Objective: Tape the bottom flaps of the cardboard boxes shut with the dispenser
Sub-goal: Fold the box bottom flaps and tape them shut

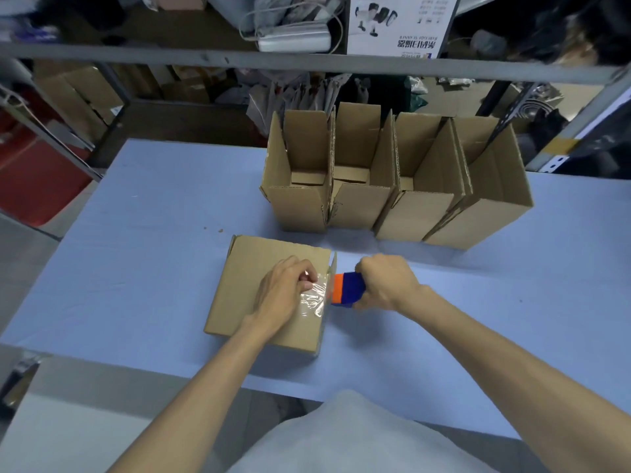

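Single head-worn wide-angle cam. It sat above the person's chest and faced forward and down onto the surface (pixel 136 233). Both forearms came in from the bottom edge. The left hand (pixel 283 291) and right hand (pixel 386 285) sat close in, near frame centre. The far shelf (pixel 307 63) ran along the top, its rail bowed by the lens.

Packing stockroom, grey metal shelving rack (pixel 307 61) crammed with bagged goods, open brown cardboard cartons (pixel 392 186) lined below it on pale blue table (pixel 153 216)
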`<action>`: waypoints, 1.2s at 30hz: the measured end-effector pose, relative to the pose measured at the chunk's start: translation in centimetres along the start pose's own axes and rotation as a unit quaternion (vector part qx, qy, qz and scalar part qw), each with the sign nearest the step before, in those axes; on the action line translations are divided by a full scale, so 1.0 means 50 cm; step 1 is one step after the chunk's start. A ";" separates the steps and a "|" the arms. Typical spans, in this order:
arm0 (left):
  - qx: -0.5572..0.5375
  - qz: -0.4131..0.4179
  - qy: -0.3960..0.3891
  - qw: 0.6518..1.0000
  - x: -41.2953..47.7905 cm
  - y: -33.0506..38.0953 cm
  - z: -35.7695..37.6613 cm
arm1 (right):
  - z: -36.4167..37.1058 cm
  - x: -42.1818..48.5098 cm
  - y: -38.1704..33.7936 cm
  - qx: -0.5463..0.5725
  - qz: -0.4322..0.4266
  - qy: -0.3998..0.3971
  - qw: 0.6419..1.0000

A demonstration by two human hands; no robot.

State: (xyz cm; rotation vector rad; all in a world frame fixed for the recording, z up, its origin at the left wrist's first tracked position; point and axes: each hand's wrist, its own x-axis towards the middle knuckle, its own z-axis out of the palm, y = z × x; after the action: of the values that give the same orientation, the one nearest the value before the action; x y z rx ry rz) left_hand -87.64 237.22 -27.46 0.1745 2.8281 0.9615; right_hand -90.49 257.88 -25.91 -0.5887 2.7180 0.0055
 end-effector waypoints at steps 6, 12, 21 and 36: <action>0.091 0.115 -0.031 0.989 -0.008 0.001 -0.006 | 0.016 -0.036 0.042 0.008 0.057 0.005 0.998; 0.229 0.122 -0.138 0.956 -0.005 0.024 0.010 | 0.058 -0.067 0.043 0.047 0.148 0.100 0.983; 0.265 0.133 -0.084 0.951 0.057 0.057 0.009 | 0.159 -0.055 -0.014 0.008 0.186 0.104 0.977; -0.175 -0.123 0.242 0.946 0.052 0.115 -0.133 | 0.033 -0.088 -0.047 0.588 0.137 0.159 0.781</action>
State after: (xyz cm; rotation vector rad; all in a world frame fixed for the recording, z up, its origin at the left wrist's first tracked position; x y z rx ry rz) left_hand -91.02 238.22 -18.99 -0.5107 2.9096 1.5977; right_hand -85.22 257.62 -25.77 0.2178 2.3792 -1.6823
